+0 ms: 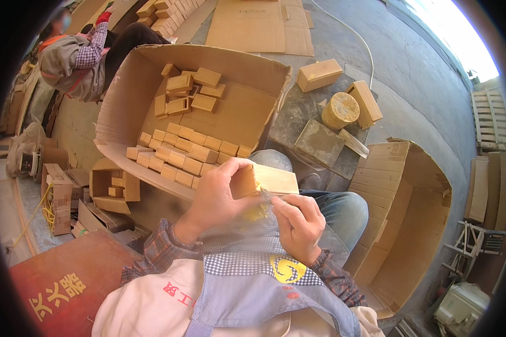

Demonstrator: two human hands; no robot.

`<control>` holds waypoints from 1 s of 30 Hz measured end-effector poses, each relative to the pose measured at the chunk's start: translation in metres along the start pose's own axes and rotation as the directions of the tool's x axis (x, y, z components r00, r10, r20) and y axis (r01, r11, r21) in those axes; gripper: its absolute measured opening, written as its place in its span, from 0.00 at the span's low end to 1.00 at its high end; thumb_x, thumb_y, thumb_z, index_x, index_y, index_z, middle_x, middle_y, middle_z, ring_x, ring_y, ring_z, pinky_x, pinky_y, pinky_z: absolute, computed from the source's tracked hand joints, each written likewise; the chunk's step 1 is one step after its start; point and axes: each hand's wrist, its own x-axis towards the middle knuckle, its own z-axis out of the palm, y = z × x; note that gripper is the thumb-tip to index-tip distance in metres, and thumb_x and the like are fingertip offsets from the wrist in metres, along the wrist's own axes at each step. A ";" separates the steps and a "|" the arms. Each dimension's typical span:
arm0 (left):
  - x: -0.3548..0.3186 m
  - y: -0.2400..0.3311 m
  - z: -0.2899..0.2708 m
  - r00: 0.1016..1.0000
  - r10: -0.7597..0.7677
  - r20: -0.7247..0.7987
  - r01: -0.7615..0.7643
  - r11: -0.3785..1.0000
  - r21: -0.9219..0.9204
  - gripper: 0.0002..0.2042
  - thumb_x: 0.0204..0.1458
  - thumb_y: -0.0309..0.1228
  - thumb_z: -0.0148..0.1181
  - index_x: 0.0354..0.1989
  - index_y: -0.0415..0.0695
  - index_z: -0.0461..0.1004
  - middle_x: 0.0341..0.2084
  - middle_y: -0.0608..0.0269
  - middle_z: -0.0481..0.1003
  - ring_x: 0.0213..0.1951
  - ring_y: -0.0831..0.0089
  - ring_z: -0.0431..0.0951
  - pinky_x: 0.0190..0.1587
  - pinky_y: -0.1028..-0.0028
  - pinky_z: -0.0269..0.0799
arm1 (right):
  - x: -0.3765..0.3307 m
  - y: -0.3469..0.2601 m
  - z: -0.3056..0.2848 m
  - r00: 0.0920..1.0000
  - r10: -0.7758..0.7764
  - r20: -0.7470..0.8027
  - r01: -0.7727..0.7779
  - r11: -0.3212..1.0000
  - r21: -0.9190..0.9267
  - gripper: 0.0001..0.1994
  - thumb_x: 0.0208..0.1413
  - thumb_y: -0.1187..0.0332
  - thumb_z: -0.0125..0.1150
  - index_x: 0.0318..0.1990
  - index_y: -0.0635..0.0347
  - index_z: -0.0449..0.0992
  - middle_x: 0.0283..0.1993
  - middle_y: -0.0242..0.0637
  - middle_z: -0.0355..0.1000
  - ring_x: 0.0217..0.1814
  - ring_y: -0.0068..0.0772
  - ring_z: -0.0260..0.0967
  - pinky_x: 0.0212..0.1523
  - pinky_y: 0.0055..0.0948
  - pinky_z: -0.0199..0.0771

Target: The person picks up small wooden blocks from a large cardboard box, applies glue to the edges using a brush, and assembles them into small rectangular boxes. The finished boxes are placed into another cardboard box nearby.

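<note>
The left hand (216,194) held a small light wooden box (267,181) above the person's lap, its grip wrapped around the box's left end with fingers curled over the top edge. The right hand (298,222) sat just below and to the right of the box, its grip pinched on a thin sliver-like tool or strip (266,195) whose tip touched the box's lower edge; what exactly it was could not be told. A tuft of yellowish material (257,212) showed between the two hands, over a checked apron (247,264).

Beyond the knees, a large open cardboard carton (118,95) lay tilted, with rows of similar wooden boxes (180,151) lined along its lower part and a looser heap (188,90) farther back. To the right, a flat slab (319,143) carried a round yellow block (340,110), with one wooden box (319,74) behind it and another (368,101) touching its right side. A second cardboard carton (416,224) stood open at the right. Another person (76,56) crouched at the upper left.
</note>
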 end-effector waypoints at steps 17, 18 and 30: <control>0.002 0.003 0.001 0.999 0.032 -0.019 -0.033 0.999 -0.017 0.30 0.44 0.35 0.83 0.52 0.37 0.74 0.41 0.53 0.83 0.44 0.67 0.84 0.50 0.69 0.78 | -0.003 0.001 0.000 1.000 -0.008 -0.012 0.008 1.000 -0.005 0.10 0.49 0.79 0.74 0.40 0.59 0.85 0.37 0.37 0.78 0.35 0.39 0.76 0.34 0.33 0.77; 0.002 0.002 0.001 0.999 0.029 -0.017 -0.030 0.999 -0.013 0.30 0.44 0.35 0.83 0.52 0.37 0.74 0.41 0.54 0.83 0.44 0.67 0.83 0.50 0.69 0.78 | -0.002 0.002 -0.002 1.000 -0.020 -0.007 0.020 0.999 -0.041 0.11 0.48 0.79 0.74 0.41 0.58 0.85 0.37 0.36 0.78 0.34 0.37 0.75 0.33 0.32 0.76; 0.008 -0.002 0.000 1.000 -0.004 -0.014 0.004 1.000 -0.020 0.29 0.45 0.33 0.82 0.53 0.35 0.74 0.42 0.55 0.81 0.45 0.70 0.82 0.51 0.70 0.78 | 0.010 0.021 -0.008 0.994 -0.109 -0.006 0.107 0.981 -0.160 0.13 0.47 0.76 0.74 0.42 0.54 0.84 0.38 0.34 0.78 0.29 0.35 0.73 0.31 0.31 0.75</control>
